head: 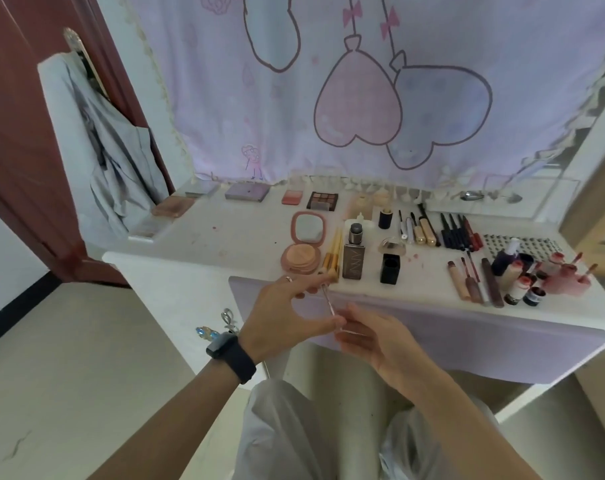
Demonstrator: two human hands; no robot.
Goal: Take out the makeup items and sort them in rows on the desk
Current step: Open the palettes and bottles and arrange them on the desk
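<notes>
Just in front of the white desk [204, 244], my left hand [287, 317] pinches a thin makeup brush [328, 301] between thumb and fingers. My right hand [373, 337] holds a clear thin wrapper [354, 330] at the brush's lower end. Makeup lies in rows on the desk: eyeshadow palettes [247, 192] along the back, an open pink compact [304, 242], gold-handled brushes [332, 254], a foundation bottle [353, 252], black pencils [456, 232] and lip glosses [474, 284].
Small bottles and a pink holder [567, 280] crowd the desk's right end. A clear tray [536, 202] with spoons stands at the back right. A pale cloth with heart balloons [363, 98] hangs behind. A grey garment [121, 168] hangs on the door at left.
</notes>
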